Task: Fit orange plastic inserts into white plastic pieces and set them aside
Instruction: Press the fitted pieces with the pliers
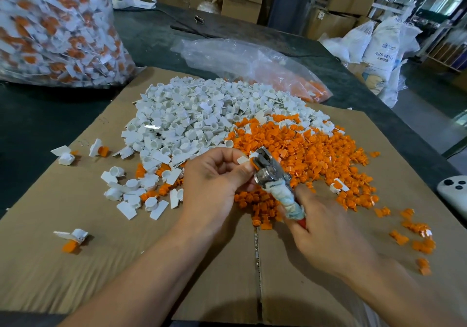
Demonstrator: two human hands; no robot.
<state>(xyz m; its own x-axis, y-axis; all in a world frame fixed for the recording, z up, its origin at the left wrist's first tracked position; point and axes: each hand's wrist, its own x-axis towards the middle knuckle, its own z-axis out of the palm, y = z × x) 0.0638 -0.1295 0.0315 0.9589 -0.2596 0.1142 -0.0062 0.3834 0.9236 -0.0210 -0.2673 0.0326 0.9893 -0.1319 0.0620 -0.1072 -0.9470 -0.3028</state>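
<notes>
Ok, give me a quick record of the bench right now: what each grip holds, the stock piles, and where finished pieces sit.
left hand: pinches a white piece at the pliers head
right hand: grips the pliers by the cloth-wrapped handle
white pile: middle of the cardboard sheet, far side
orange pile: right of the white pile, edges mixed
finished pieces: a few loose near the cardboard's left edge
big bag: far left, full of white-and-orange pieces
clear bag: behind the piles, orange inserts inside

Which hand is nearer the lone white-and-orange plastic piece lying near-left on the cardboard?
Left. Left hand is up-right of the white-and-orange plastic piece; right hand, gripping metal pliers, is farther right.
</notes>
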